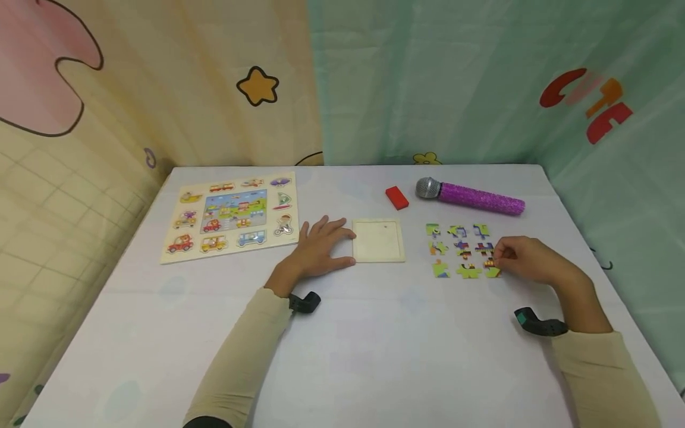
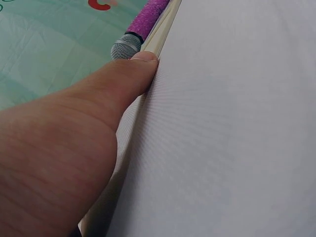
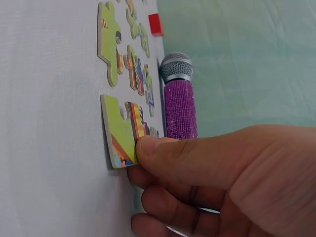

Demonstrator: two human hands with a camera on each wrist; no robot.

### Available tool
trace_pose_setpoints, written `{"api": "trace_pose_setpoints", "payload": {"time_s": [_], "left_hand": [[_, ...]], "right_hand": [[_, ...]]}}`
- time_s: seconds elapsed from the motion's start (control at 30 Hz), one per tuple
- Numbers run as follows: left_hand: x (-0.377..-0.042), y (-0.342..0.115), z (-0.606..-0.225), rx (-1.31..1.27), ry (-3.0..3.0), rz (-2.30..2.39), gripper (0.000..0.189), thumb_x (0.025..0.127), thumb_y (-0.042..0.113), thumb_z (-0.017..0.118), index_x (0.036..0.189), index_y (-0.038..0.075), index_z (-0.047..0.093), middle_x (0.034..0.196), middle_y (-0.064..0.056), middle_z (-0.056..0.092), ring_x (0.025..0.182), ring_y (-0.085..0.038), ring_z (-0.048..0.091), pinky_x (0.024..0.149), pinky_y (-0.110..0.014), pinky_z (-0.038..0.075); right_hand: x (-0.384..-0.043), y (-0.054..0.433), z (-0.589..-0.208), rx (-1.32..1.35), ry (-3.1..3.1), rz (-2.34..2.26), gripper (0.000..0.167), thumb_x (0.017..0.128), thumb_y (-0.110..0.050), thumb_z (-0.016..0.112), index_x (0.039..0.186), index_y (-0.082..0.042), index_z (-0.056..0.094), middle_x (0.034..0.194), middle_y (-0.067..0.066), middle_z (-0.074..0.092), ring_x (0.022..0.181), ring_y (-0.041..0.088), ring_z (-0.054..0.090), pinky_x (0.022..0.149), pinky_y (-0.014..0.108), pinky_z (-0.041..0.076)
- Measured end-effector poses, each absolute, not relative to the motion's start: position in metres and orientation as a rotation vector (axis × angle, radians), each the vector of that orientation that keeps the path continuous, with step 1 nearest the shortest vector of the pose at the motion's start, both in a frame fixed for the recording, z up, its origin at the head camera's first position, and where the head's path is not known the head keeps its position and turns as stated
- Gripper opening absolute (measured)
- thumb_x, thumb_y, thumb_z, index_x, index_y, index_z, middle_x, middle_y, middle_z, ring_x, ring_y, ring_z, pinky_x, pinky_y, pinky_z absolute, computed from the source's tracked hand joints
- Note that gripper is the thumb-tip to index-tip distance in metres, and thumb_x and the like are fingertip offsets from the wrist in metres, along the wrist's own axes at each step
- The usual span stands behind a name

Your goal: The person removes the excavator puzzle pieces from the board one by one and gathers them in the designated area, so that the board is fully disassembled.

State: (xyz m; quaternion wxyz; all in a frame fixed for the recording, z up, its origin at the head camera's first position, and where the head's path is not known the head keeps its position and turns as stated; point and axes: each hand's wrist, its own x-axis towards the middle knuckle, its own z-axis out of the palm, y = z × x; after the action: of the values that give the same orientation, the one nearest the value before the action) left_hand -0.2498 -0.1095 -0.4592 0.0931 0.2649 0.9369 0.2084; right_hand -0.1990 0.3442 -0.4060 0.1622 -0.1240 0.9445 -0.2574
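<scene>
My left hand (image 1: 320, 246) lies on the white table with its fingers spread. Its thumb and fingertips touch the left edge of a shallow square wooden puzzle tray (image 1: 377, 240); in the left wrist view the thumb (image 2: 126, 79) lies along that edge. To the right, my right hand (image 1: 527, 258) pinches a green corner puzzle piece (image 3: 117, 136) at its edge, the thumb showing on top and the other fingers curled below. That piece sits at the near right of several loose, colourful jigsaw pieces (image 1: 468, 271) spread in rows.
Behind the pieces lies a microphone (image 1: 478, 198) with a glittery purple handle. A red block (image 1: 397, 198) is beside its head. At the left stands a flat wooden vehicle puzzle board (image 1: 184, 255). Patterned curtains (image 1: 428, 83) hang behind the table.
</scene>
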Motion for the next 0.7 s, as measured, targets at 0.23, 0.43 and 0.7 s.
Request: {"api": "trace_pose_setpoints", "payload": {"time_s": [0.23, 0.43, 0.7], "left_hand": [[-0.251, -0.109, -0.46, 0.786, 2.781, 0.621, 0.057, 0.091, 0.058, 0.068, 0.141, 0.033, 0.054, 0.166, 0.001, 0.025, 0.153, -0.032, 0.007, 0.115, -0.064, -0.005], [-0.251, -0.11, -0.461, 0.776, 2.779, 0.619, 0.058, 0.091, 0.059, 0.068, 0.141, 0.033, 0.053, 0.166, 0.002, 0.026, 0.154, -0.032, 0.006, 0.115, -0.064, -0.006], [-0.256, -0.106, -0.465, 0.786, 2.753, 0.652, 0.06, 0.092, 0.06, 0.066, 0.143, 0.033, 0.051, 0.166, 0.002, 0.025, 0.154, -0.032, 0.006, 0.115, -0.064, -0.006]], "right_hand": [[-0.199, 0.336, -0.402, -0.291, 2.749, -0.63, 0.009, 0.092, 0.001, 0.065, 0.086, -0.004, 0.061, 0.076, 0.001, 0.059, 0.072, 0.021, 0.05, 0.062, 0.035, 0.042], [-0.2, 0.33, -0.404, -0.222, 2.763, -0.569, 0.009, 0.093, 0.0, 0.064, 0.085, -0.003, 0.06, 0.076, 0.004, 0.06, 0.071, 0.023, 0.051, 0.061, 0.036, 0.042], [-0.202, 0.333, -0.404, -0.191, 2.765, -0.537, 0.007, 0.094, -0.003, 0.064, 0.088, -0.002, 0.061, 0.078, 0.007, 0.059, 0.073, 0.025, 0.051, 0.06, 0.036, 0.042]]}}
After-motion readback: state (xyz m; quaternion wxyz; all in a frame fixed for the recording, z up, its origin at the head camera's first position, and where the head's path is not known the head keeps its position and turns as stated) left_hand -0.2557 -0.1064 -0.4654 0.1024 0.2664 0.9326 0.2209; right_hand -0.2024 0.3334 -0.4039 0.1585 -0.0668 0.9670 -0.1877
